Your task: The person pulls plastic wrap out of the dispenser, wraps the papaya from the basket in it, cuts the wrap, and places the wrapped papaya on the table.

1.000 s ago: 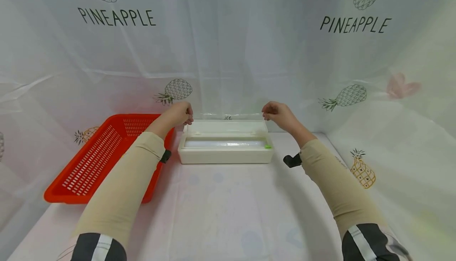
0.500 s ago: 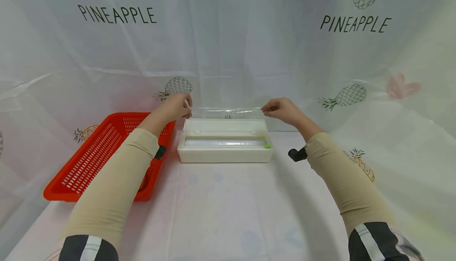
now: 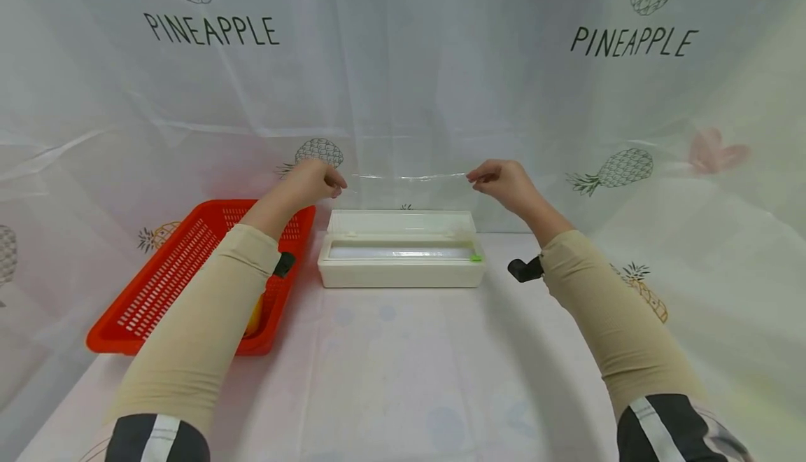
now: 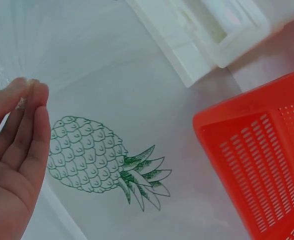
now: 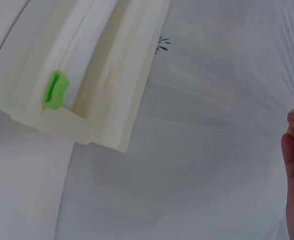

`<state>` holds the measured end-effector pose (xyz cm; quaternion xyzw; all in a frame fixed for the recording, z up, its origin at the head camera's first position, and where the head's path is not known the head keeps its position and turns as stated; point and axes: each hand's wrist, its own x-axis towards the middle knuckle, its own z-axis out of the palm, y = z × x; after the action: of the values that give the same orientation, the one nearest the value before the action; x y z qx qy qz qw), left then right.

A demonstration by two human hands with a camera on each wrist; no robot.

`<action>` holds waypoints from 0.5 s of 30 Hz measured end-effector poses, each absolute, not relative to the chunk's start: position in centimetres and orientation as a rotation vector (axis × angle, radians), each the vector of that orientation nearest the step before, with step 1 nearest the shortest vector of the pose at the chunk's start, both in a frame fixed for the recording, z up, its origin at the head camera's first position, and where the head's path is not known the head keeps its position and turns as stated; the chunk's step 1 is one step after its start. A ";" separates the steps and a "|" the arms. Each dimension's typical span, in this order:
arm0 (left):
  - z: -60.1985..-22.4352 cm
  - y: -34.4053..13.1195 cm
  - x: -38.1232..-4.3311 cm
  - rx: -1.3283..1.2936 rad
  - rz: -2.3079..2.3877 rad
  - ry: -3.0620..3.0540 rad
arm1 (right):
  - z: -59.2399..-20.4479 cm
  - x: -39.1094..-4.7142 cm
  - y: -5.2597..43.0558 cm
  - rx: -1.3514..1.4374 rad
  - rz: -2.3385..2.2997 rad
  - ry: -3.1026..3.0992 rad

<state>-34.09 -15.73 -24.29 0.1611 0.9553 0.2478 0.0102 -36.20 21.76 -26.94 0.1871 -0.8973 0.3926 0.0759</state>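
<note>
A clear sheet of plastic wrap [image 3: 409, 178] stretches between my two raised hands. My left hand [image 3: 313, 180] pinches one corner between thumb and fingertips, and in the left wrist view the film gathers at those fingertips [image 4: 34, 87]. The opposite corner is pinched by my right hand [image 3: 504, 183]; creases fan out from its fingertips in the right wrist view. Below and between the hands sits a white plastic wrap dispenser box [image 3: 403, 276] with its lid [image 3: 403, 222] raised at the back. Inside lies the wrap roll, and a green slide cutter [image 5: 56, 90] sits at the right end.
At the left a red perforated basket [image 3: 157, 287] stands on the white-covered table [image 3: 390, 378], partly behind my left forearm. Something yellow-orange [image 3: 255, 318] shows inside it. A pineapple-printed curtain [image 3: 403, 84] hangs close behind the dispenser.
Both hands have risen a little above the dispenser, drawing the film's top edge up with them. The dispenser and basket stay in place.
</note>
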 end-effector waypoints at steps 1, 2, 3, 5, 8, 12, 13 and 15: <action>-24.2 -15.7 -34.0 0.496 0.793 2.984 | -26.8 -36.2 21.6 0.550 1.179 -2.677; -24.1 -15.7 -34.0 0.498 0.803 2.992 | -26.7 -36.2 21.5 0.540 1.173 -2.667; -24.0 -15.8 -34.0 0.497 0.812 3.000 | -26.6 -36.1 21.4 0.529 1.174 -2.654; -23.7 -15.8 -34.0 0.500 0.840 3.009 | -26.3 -36.1 21.3 0.520 1.181 -2.628; -23.3 -15.8 -33.9 0.496 0.869 3.025 | -26.0 -36.2 21.2 0.504 1.200 -2.589; -22.9 -15.8 -33.8 0.488 0.906 3.050 | -25.5 -36.2 21.1 0.496 1.235 -2.545; -22.8 -15.8 -33.8 0.488 0.911 3.060 | -25.4 -36.2 21.0 0.497 1.236 -2.538; -22.6 -15.9 -33.8 0.491 0.918 3.081 | -25.0 -36.2 21.0 0.494 1.232 -2.530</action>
<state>-33.82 -15.86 -22.64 0.1506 0.9459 0.2818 -0.0553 -36.24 20.99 -25.02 0.1711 -0.8766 0.4268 0.1417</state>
